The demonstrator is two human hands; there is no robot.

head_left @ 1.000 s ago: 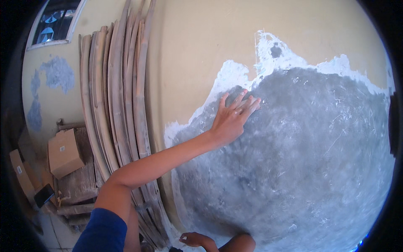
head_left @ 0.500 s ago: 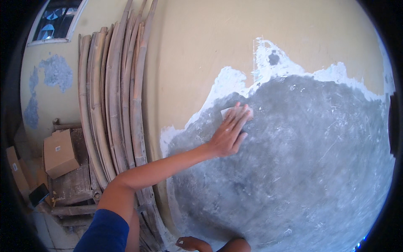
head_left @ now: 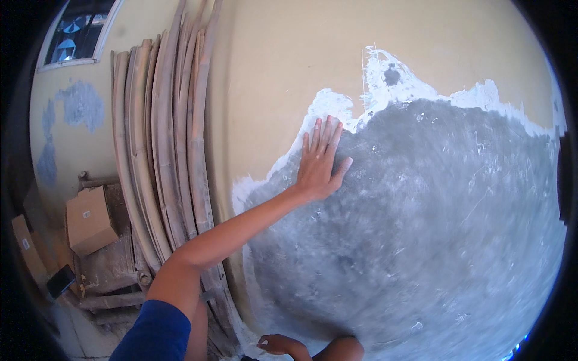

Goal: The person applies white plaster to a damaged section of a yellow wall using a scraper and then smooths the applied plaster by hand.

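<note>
My left hand (head_left: 319, 159) lies against the wall with its fingers spread, across the border between a white putty band (head_left: 330, 102) and a grey plastered patch (head_left: 415, 204). Whitish dust coats the fingertips and thumb. No sheet shows around this hand now; whether one lies beneath the palm is hidden. Low in the picture, my right hand (head_left: 277, 344) hangs with loosely curled fingers beside a bare knee (head_left: 342, 349). Nothing can be seen in it, and it is apart from my left hand.
Several long bamboo strips (head_left: 162, 138) lean on the cream wall (head_left: 283, 48) at the left. Beyond them, a cardboard box (head_left: 90, 221) sits on a bamboo bench (head_left: 114, 301), with a dark phone (head_left: 61, 281) close by. A window (head_left: 78, 30) is at the upper left.
My left hand has moved up and left across the wall, and its fingers have spread. The pale sheet seen under its fingers earlier no longer shows. My right hand has barely moved.
</note>
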